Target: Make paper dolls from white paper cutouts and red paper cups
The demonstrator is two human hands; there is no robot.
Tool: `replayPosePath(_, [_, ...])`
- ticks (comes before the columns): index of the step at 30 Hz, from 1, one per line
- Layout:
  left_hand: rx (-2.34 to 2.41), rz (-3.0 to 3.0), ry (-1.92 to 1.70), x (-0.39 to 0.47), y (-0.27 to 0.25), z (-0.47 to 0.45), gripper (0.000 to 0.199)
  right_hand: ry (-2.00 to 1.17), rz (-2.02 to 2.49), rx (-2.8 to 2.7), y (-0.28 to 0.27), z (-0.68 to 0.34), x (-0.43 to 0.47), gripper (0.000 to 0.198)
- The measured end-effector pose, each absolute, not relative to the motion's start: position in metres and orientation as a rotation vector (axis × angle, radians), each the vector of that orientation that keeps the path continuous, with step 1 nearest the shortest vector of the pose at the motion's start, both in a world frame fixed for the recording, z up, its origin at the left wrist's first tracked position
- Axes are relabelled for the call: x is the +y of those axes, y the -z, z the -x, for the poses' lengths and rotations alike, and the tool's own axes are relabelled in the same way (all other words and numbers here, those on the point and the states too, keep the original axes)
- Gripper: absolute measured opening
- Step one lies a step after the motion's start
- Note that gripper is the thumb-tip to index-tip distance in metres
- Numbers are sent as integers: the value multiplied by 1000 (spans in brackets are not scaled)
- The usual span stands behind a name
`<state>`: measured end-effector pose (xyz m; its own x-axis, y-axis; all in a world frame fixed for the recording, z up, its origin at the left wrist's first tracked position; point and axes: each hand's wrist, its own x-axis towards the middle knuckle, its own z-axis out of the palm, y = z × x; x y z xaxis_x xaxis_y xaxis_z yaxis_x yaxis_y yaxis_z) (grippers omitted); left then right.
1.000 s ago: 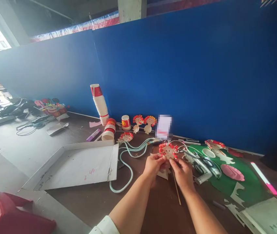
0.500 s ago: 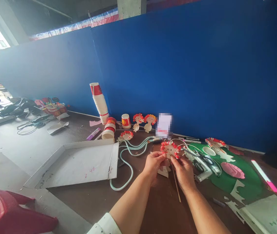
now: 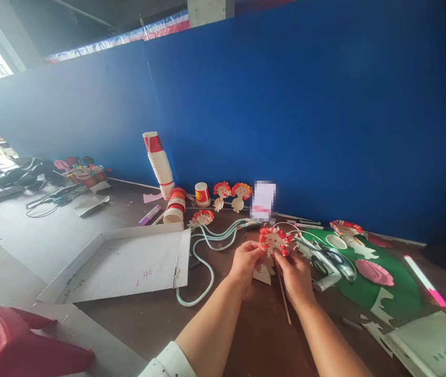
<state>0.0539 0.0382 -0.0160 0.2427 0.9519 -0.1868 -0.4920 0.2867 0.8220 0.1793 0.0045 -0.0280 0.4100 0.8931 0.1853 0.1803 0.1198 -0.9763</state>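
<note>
Between my two hands is a paper lion face (image 3: 274, 240) with a curled red fringe around it and small drawn features. My left hand (image 3: 248, 262) pinches its lower left edge, fingers closed. On the opposite side, my right hand (image 3: 294, 275) grips the lower right edge with thumb and fingers. A thin wooden stick (image 3: 284, 301) slants down from beneath the face; whether it is attached is hidden. Under my hands, on the table, a pale cut-paper piece (image 3: 263, 273) is partly covered. Similar finished-looking paper figures (image 3: 241, 197) lean against the blue panel.
A white shallow box (image 3: 128, 264) lies left, beside a pale green cable (image 3: 210, 277). Stacked paper cups (image 3: 162, 170) stand behind. A glue gun (image 3: 328, 280), scissors (image 3: 335, 256) and a pink paper disc (image 3: 374, 273) rest at right on a green mat (image 3: 399, 298).
The view has shifted very slightly. Both hands keep their hold on the paper face, which stays in nearly the same place.
</note>
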Motion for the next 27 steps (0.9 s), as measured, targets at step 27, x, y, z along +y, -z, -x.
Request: replayPosePath(27, [748, -672, -1082, 38, 15, -55, 48, -906, 1335, -815, 25, -170, 3, 35])
